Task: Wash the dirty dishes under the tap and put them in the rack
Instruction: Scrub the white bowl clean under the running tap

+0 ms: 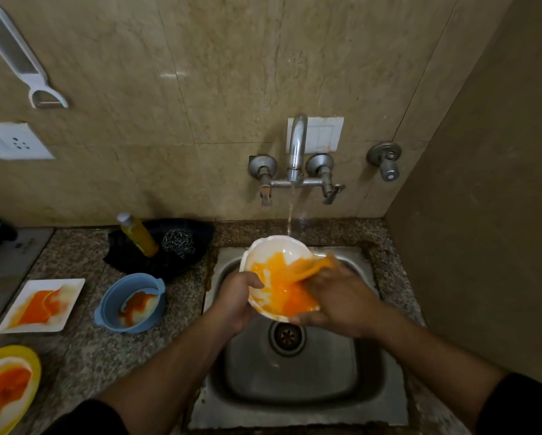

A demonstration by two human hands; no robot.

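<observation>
A white bowl smeared with orange sauce is held tilted over the steel sink, under the stream running from the tap. My left hand grips the bowl's left rim. My right hand holds the bowl's right side, its fingers blurred and coated in orange inside the bowl. On the counter to the left wait a blue bowl with red sauce, a white square plate with orange stains and a yellow plate.
A yellow soap bottle and a steel scrubber rest on a dark cloth behind the blue bowl. A wall stands close on the right. A peeler hangs on the tiles at top left. No rack is in view.
</observation>
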